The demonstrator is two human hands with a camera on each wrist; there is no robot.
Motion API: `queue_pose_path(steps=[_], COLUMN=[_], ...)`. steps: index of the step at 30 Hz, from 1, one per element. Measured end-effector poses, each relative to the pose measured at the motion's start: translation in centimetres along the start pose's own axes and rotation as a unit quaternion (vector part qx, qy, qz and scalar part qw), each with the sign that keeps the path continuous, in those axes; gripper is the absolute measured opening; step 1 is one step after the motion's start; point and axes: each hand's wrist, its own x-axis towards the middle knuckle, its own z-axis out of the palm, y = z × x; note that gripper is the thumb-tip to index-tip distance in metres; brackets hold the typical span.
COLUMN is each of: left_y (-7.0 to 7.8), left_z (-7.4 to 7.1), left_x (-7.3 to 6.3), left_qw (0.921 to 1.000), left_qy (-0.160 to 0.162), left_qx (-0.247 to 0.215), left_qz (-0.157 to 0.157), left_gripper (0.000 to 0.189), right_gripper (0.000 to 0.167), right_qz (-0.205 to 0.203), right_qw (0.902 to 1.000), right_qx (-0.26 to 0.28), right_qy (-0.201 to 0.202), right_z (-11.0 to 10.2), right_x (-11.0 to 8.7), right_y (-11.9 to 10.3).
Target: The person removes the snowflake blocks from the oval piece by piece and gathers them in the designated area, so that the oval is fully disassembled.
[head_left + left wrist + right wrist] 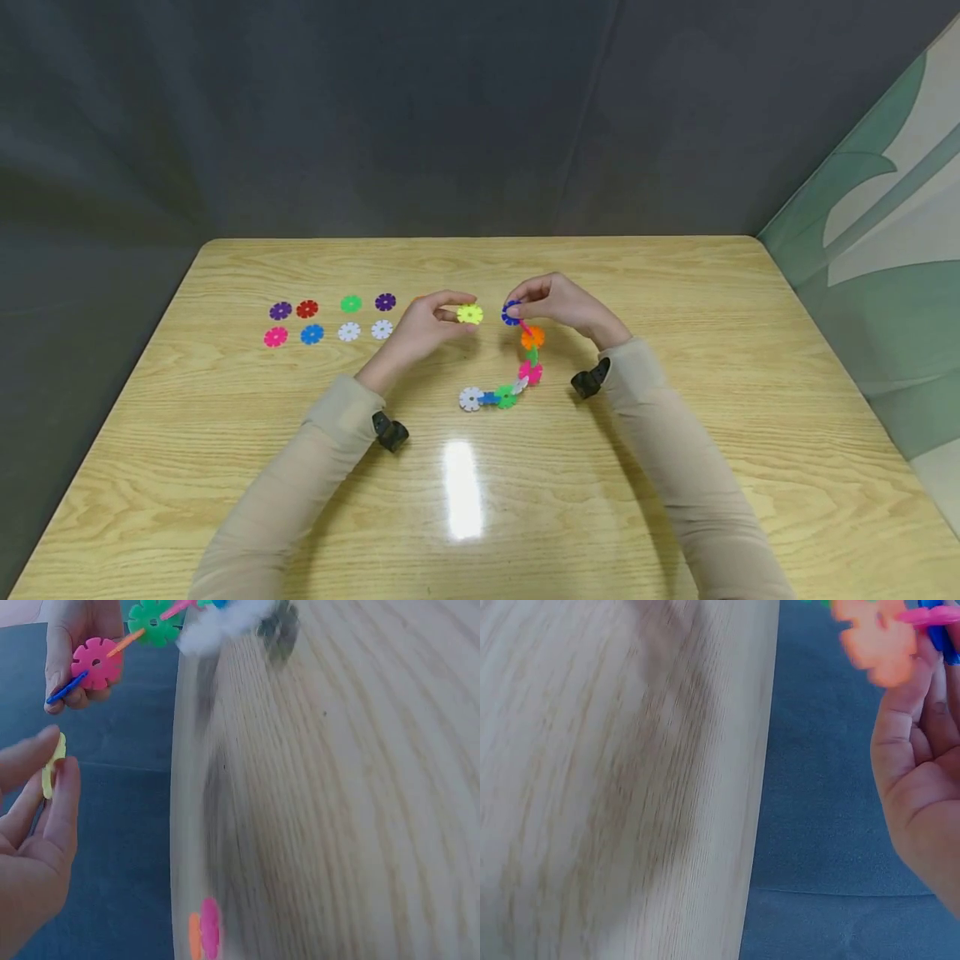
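Observation:
Between thumb and fingers my left hand [426,327] pinches a yellow notched plastic disc [470,314], a snowflake-like building piece. To its right, my right hand [561,305] pinches the dark blue disc [512,313] that ends a chain of linked discs. From there the chain curves down through a pink disc [97,663], an orange disc [532,337], and several more in green, pink, white and blue, to a white disc [471,399] at the far end. A small gap separates the yellow disc from the blue one.
Left of my hands lie loose discs in two rows, among them a red disc [307,309], a light blue disc [312,334] and a purple disc [386,302]. An orange disc and a pink disc [210,928] lie near my left hand. The wooden table [675,517] meets a dark curtain [480,125].

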Motion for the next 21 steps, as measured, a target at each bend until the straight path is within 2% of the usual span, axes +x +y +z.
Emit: queue_pose_path(steps=[7, 14, 21], left_y=[-1.0, -2.0, -2.8], left_z=[-0.4, -1.1, -1.4], left_x=[0.4, 1.1, 2.1], left_qw=[0.9994, 0.9971, 0.9952], left_qy=[0.032, 0.068, 0.094], left_qx=[-0.011, -0.023, -0.002], left_qz=[-0.006, -0.025, -0.026], left_gripper=[0.047, 0.048, 0.045], right_gripper=[0.02, 0.027, 0.031], right_qz=[-0.012, -0.014, -0.014], right_qw=[0.9999, 0.9998, 0.9998], right_qx=[0.01, 0.009, 0.015], right_qy=[-0.002, -0.005, -0.003], right_z=[-0.1, -0.7, -1.2], right_x=[0.0, -0.3, -0.6], right_y=[0.3, 0.5, 0.6])
